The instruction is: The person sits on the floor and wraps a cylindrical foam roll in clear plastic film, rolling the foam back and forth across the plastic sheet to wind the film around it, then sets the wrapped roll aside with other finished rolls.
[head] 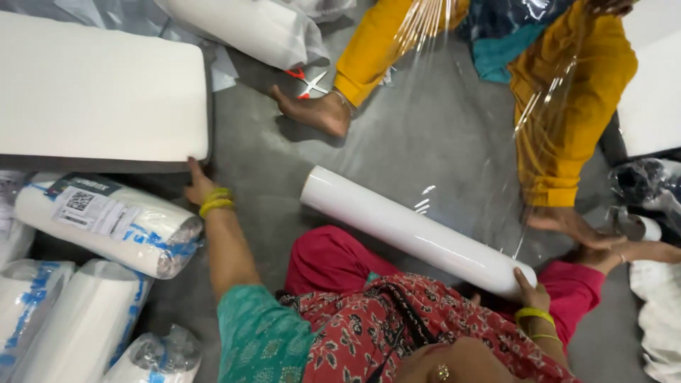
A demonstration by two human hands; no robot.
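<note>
The roll of clear film [415, 230] lies across her lap, her right hand [530, 292] gripping its end. Her left hand [198, 184] presses open-fingered against the white foam slab [99, 89]. Another person's foot [312, 110] rests beside scissors [308, 81].

My left hand [199, 186] reaches under the white foam slab [99, 89] — fingertips hidden. My right hand [532, 292] wraps the film roll's [415, 230] end — palm unseen. The wrapped rolls [42, 319] run off the left edge; the other person's upper body is cut off above.
</note>
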